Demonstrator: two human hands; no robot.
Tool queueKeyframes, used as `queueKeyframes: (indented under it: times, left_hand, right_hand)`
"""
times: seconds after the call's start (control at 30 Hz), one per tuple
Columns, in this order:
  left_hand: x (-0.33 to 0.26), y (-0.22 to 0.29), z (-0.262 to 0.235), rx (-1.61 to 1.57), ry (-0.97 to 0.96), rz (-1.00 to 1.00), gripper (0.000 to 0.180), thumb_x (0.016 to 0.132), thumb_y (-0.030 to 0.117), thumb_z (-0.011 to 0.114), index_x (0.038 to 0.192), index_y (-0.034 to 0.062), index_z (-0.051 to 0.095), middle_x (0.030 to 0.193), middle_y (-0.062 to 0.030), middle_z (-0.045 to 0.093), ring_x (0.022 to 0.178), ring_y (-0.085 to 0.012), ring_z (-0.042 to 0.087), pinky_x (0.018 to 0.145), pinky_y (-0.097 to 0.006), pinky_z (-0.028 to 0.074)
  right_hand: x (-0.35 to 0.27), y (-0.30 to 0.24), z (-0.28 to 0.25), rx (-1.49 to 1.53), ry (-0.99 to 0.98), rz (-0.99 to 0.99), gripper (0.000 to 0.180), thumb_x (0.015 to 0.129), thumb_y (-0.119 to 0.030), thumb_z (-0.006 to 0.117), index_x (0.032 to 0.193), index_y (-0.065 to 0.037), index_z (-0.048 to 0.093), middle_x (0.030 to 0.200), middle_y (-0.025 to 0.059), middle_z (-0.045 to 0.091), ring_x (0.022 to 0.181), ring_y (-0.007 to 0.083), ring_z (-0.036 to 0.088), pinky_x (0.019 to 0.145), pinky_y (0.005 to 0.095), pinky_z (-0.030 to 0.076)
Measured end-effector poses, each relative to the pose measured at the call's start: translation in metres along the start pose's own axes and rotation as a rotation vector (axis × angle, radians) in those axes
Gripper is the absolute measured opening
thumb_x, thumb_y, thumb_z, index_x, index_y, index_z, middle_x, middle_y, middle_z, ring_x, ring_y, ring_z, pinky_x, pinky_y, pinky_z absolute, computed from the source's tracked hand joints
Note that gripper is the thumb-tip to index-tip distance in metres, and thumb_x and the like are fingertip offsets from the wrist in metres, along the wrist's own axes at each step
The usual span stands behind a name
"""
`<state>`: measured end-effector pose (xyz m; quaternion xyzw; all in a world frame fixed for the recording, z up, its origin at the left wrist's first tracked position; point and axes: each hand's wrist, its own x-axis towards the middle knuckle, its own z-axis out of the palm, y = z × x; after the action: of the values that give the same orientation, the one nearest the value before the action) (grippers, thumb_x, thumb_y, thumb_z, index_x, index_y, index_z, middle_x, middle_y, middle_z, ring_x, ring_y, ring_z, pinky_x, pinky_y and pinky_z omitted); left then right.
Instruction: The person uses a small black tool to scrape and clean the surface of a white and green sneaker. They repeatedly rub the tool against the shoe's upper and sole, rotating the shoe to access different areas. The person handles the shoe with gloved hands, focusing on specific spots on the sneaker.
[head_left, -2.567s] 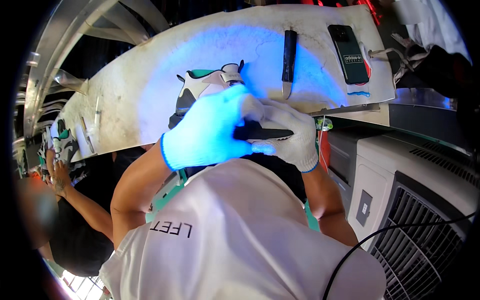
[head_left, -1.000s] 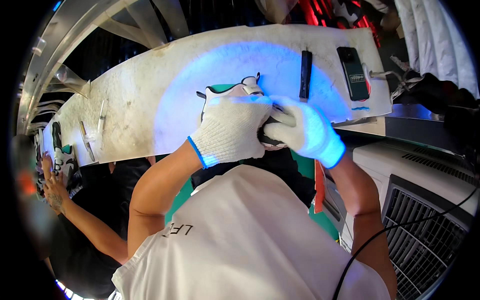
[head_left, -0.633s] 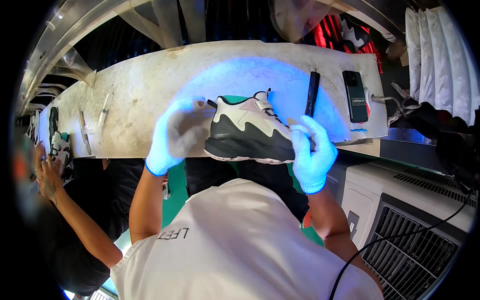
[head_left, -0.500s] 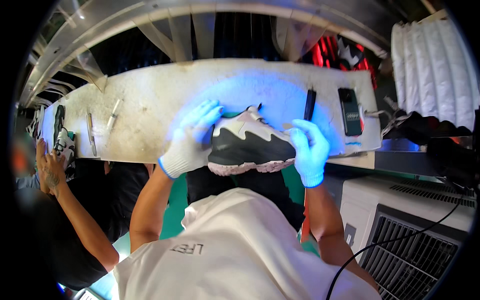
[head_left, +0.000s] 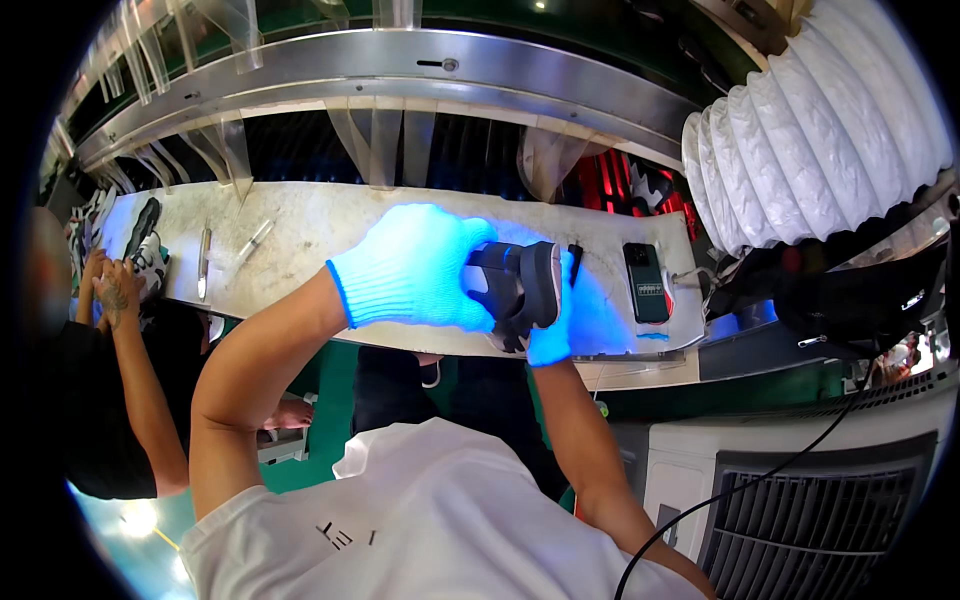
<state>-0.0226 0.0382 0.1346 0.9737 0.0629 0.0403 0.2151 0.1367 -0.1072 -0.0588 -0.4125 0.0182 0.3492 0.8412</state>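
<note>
A sneaker point(head_left: 522, 288) is held up off the table in front of me, its dark grey heel end turned toward me. My left hand point(head_left: 415, 268), in a white knit glove lit bright blue, grips it from the left with the thumb below. On the far side, my gloved right hand point(head_left: 551, 340) holds the shoe too; most of its fingers are hidden behind it. Blue light falls on the pale worktable point(head_left: 320, 215) around both hands. A black stick-like object point(head_left: 575, 262) lies partly covered just beyond the shoe.
A dark phone point(head_left: 648, 284) lies at the table's right end. To the left are a slim knife-like tool point(head_left: 204, 262) and a white tube-like tool point(head_left: 254, 242). A co-worker's hands point(head_left: 116, 290) hold another shoe. A white ribbed duct point(head_left: 800, 155) bulges in at upper right.
The sneaker has turned from a side view to heel toward me and come up nearer my head. My left hand moved right across it; my right hand moved left, behind it. My view has tilted up.
</note>
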Motion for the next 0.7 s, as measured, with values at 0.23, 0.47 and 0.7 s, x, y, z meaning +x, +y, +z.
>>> queueKeyframes:
  times: [0.23, 0.47, 0.7]
  left_hand:
    - [0.008, 0.026, 0.0, 0.073, -0.039, -0.01, 0.078, 0.071, 0.049, 0.097, 0.134, 0.0068, 0.076, 0.101, -0.02, 0.081, 0.09, -0.0419, 0.079, 0.084, -0.047, 0.063]
    - [0.02, 0.037, -0.001, 0.066, -0.051, 0.056, 0.082, 0.071, 0.049, 0.097, 0.138, 0.0086, 0.075, 0.103, -0.0182, 0.082, 0.089, -0.0397, 0.08, 0.084, -0.045, 0.064]
    - [0.043, -0.013, -0.016, -0.233, -0.266, 0.015, 0.086, 0.066, 0.028, 0.103, 0.143, 0.0055, 0.073, 0.129, -0.02, 0.079, 0.112, -0.0361, 0.079, 0.102, -0.043, 0.062]
  right_hand:
    - [-0.06, -0.098, 0.026, -0.697, -0.64, -0.634, 0.101, 0.092, -0.06, 0.084, 0.164, 0.002, 0.049, 0.16, 0.0173, 0.058, 0.15, 0.032, 0.055, 0.128, 0.0432, 0.039]
    - [-0.046, -0.094, 0.001, -0.551, -0.655, -0.707, 0.078, 0.087, -0.038, 0.092, 0.147, 0.003, 0.063, 0.141, 0.0182, 0.069, 0.128, 0.0309, 0.069, 0.115, 0.0445, 0.054]
    - [-0.063, -0.122, 0.038, -0.843, -0.523, -0.505, 0.042, 0.097, -0.02, 0.082, 0.134, -0.001, 0.077, 0.118, 0.0059, 0.079, 0.099, 0.0112, 0.07, 0.087, 0.0284, 0.056]
